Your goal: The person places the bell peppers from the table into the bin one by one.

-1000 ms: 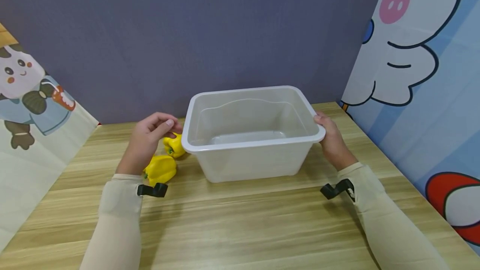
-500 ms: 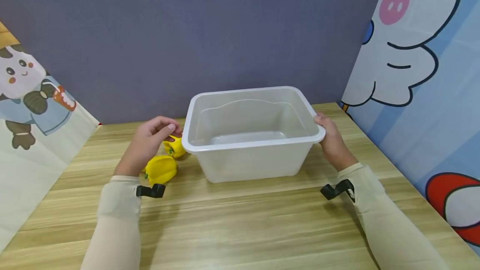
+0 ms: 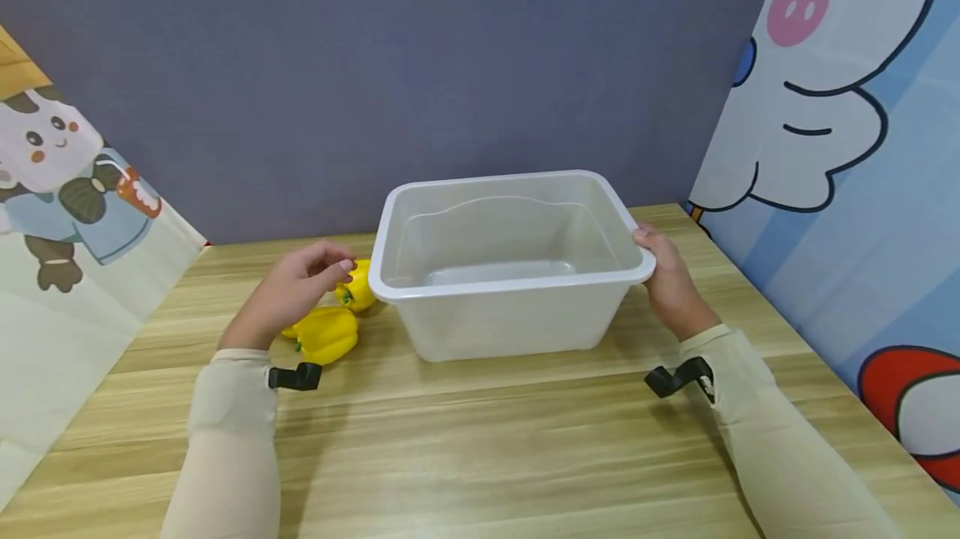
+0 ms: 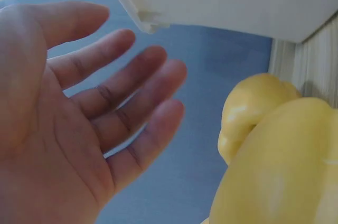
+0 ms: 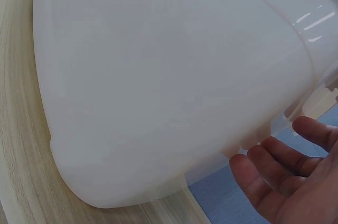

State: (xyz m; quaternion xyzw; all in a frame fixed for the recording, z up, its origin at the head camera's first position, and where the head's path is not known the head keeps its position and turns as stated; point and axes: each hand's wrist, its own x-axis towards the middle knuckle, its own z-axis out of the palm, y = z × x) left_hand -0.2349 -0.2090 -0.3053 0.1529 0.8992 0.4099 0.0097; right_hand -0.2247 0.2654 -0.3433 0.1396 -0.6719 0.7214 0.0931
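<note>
An empty white plastic bin (image 3: 510, 314) stands upright on the table, near the back wall. At its right end my right hand (image 3: 669, 281) holds the rim; in the right wrist view the fingers (image 5: 264, 182) lie along the outer wall under it. My left hand (image 3: 296, 285) hovers left of the bin with relaxed, slightly bent fingers and nothing in them, as the left wrist view shows. Below and beside it lie yellow bell peppers: one (image 3: 358, 289) against the bin's left side, another (image 3: 327, 336) nearer me. A further bit of yellow shows by the left wrist, mostly hidden.
The wood-grain table (image 3: 480, 456) runs up to a dark grey-blue wall panel (image 3: 450, 64) right behind the bin. Cartoon-printed panels flank it at left (image 3: 82, 272) and right (image 3: 862, 272). A black wrist mount (image 3: 296, 376) sits on the left sleeve.
My left hand has drawn slightly back and to the left, away from the bin's rim. The right hand keeps its hold, and the bin and peppers stay put; the head view shifts a little.
</note>
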